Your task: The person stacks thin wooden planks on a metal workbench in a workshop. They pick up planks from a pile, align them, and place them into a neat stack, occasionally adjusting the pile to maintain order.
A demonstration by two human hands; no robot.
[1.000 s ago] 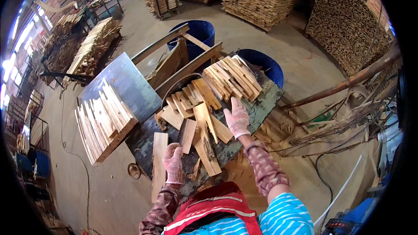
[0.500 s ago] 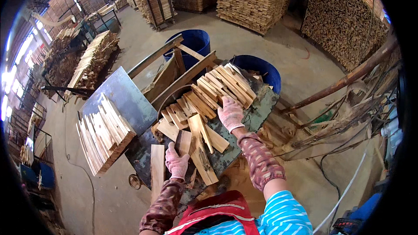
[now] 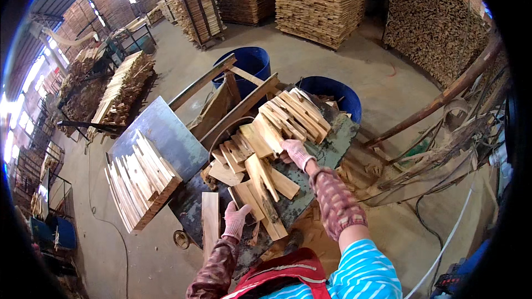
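My left hand (image 3: 235, 220), in a pale pink knit glove, is closed on the lower end of a short wooden board (image 3: 247, 199) tilted above the worktable (image 3: 336, 147). My right hand (image 3: 298, 153), gloved alike, grips the near end of a wider board (image 3: 267, 134) beside the neat row of wooden slats (image 3: 299, 112); its fingertips are partly hidden. Between my hands, several loose boards lie crossed, among them a dark-streaked one (image 3: 272, 222). A separate narrow board (image 3: 210, 218) lies left of my left hand.
More slats (image 3: 141, 180) stand packed on a grey metal sheet (image 3: 160, 130) at the left. Beyond the worktable are a wooden frame (image 3: 244, 105) and two blue tubs (image 3: 252, 61) (image 3: 338, 91). A slanted pole (image 3: 432, 105) and cables occupy the right. Tall wood stacks (image 3: 318, 5) line the back.
My left hand's board has swung rightward over the loose boards and now lies tilted. My right hand has drawn a wider board away from the row toward me. The whole view has shifted slightly.
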